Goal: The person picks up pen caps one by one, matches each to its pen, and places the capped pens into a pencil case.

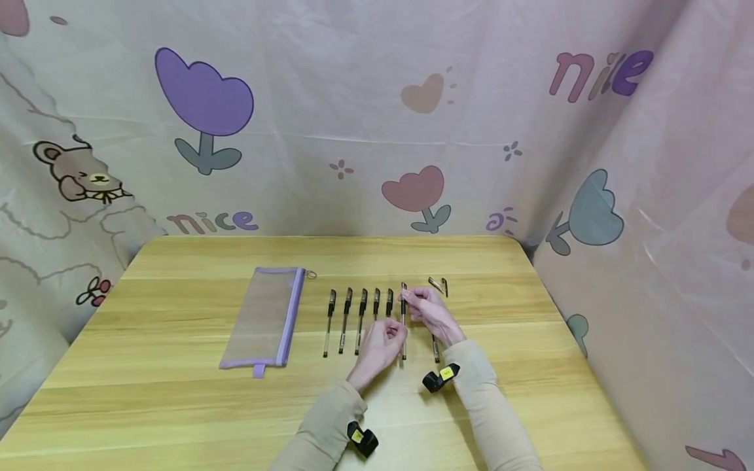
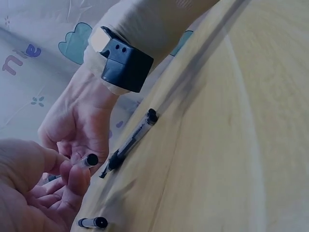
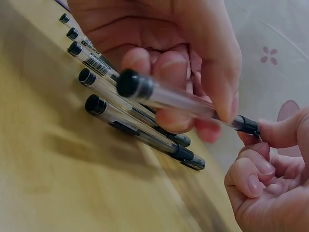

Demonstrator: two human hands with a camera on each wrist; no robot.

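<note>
Both hands hold one clear-barrelled gel pen (image 3: 181, 100) with black ends, raised above the table. My left hand (image 1: 383, 343) pinches its clear barrel between thumb and fingers. My right hand (image 1: 432, 311) pinches the same pen at its dark upper part, beyond the left fingers. To the left of them, similar capped pens (image 1: 328, 320) lie side by side in a row, caps pointing away; the left hand overlaps the nearest ones in the head view. Another pen (image 2: 130, 140) lies on the table beneath the right forearm, partly hidden in the head view.
A mesh zip pouch (image 1: 259, 320) with purple edging lies left of the pens. Two small dark pieces (image 1: 436, 284) like pen caps lie beyond the right hand. Patterned curtains (image 1: 353, 118) border the wooden table (image 1: 147, 405) at the back and sides.
</note>
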